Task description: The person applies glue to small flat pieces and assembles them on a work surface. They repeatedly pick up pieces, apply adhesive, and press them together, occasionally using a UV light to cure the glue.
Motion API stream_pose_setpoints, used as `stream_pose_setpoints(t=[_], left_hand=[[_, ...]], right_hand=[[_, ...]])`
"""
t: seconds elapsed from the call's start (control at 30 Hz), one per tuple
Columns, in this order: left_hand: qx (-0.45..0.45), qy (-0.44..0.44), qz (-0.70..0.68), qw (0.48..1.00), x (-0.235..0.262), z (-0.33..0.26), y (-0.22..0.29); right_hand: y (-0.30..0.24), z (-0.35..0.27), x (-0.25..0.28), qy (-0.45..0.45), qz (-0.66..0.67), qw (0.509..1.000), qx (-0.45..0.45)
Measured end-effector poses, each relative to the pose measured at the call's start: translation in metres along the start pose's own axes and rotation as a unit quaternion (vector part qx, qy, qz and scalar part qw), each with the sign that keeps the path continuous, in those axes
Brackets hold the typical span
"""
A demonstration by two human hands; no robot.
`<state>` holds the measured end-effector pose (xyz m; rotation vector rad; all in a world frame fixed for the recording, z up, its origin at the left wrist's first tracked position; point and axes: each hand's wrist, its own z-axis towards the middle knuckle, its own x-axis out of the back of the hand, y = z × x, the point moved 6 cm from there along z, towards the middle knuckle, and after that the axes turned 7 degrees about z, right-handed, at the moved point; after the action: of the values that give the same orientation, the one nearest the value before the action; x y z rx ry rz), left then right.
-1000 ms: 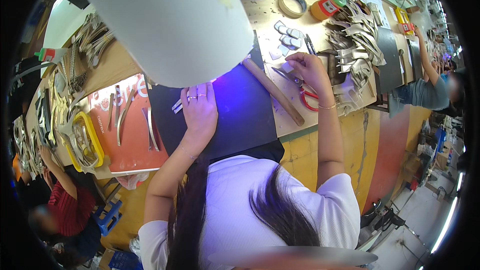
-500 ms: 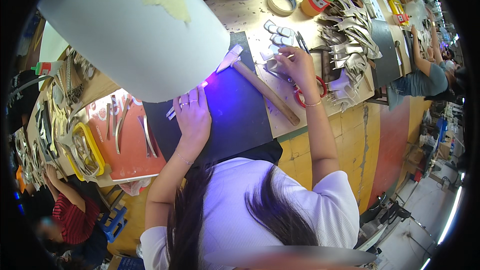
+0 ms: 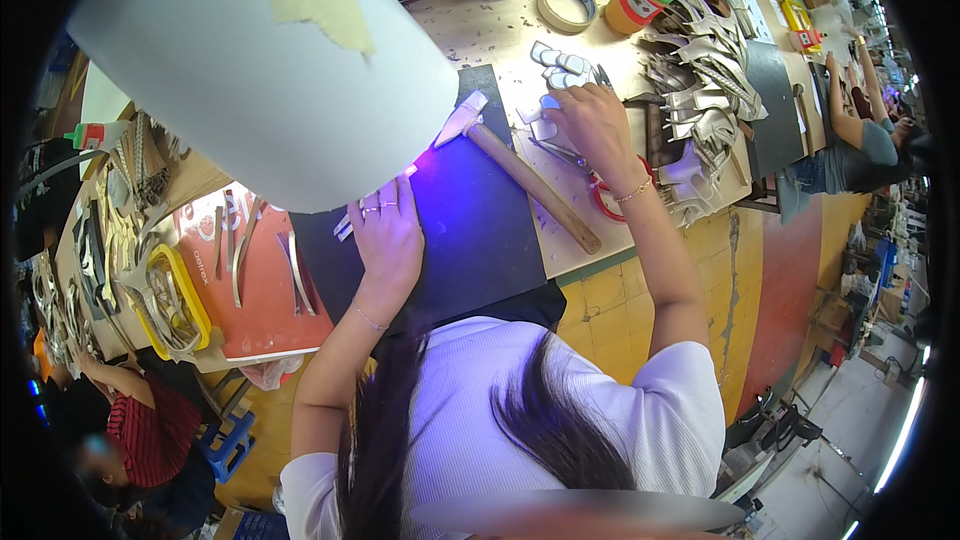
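My left hand (image 3: 385, 235) lies flat on a dark cutting mat (image 3: 480, 240), fingers spread, with the fingertips on a thin pale strip (image 3: 345, 225) under the lamp's violet glow. My right hand (image 3: 592, 120) reaches farther out, fingers curled on a small pale cut piece (image 3: 545, 127) beside a cluster of similar pieces (image 3: 558, 60). A hammer (image 3: 530, 188) with a wooden handle lies slanted between the hands. Red-handled scissors (image 3: 603, 195) lie under my right wrist.
A big white lamp shade (image 3: 250, 70) hides the table's far left. An orange tray (image 3: 255, 290) with metal strips sits left; a tape roll (image 3: 565, 5), an orange glue bottle (image 3: 640, 2) and a heap of silvery parts (image 3: 700, 80) sit right. Other people work at right (image 3: 860, 140) and lower left (image 3: 140, 420).
My right hand has slid away from the scissors toward the small pale pieces. My left hand has stayed on the mat. The view has tilted a little.
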<state>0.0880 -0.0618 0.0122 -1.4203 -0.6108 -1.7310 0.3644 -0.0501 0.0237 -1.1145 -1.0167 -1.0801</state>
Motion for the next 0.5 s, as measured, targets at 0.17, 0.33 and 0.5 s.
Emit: stream_pose_setpoints(t=[0.17,0.33,0.5], left_hand=[[0.007,-0.006,-0.006,1.0,0.0,0.0,0.0],[0.005,0.007,-0.016,1.0,-0.003,-0.002,-0.001],[0.004,0.015,-0.013,1.0,-0.003,-0.002,-0.001]], right_hand=[[-0.009,0.004,-0.001,0.008,-0.019,1.0,0.01],[-0.004,0.001,-0.008,-0.032,0.07,0.995,-0.065],[0.009,0.002,-0.01,-0.035,0.221,0.967,-0.125]])
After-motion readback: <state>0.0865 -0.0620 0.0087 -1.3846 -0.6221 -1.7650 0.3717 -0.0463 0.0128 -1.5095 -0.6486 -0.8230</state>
